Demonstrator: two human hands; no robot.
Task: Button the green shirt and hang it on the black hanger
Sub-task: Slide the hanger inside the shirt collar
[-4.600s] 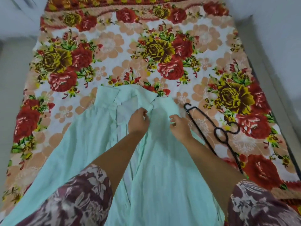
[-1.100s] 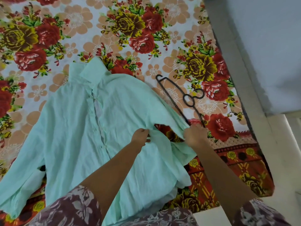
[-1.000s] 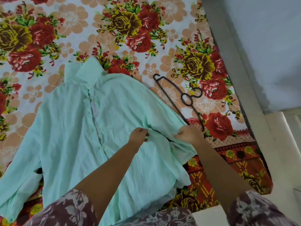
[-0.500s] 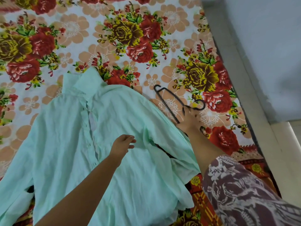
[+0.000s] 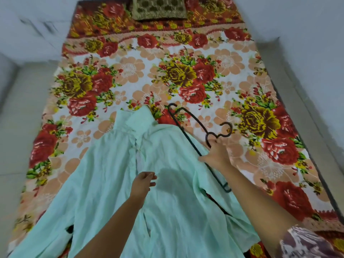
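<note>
The pale green shirt (image 5: pixel 104 183) lies flat on the bed, collar away from me, its front placket closed down the middle. My right hand (image 5: pixel 216 155) grips the black hanger (image 5: pixel 188 135) near its hook and holds it lifted over the shirt's right shoulder. The hanger's long bar runs diagonally from above the collar down past my wrist. My left hand (image 5: pixel 142 185) hovers over the shirt's chest, fingers loosely apart, holding nothing.
A floral bedsheet (image 5: pixel 130 71) in red, yellow and peach covers the bed. A dark patterned pillow (image 5: pixel 160 8) lies at the far end. Pale walls run along the right side and behind the bed, and pale floor lies on the left.
My right hand let go of the shirt, reached to the hanger, took hold of it and lifted it toward the shirt. My left hand released the fabric and opened. The view tilted up.
</note>
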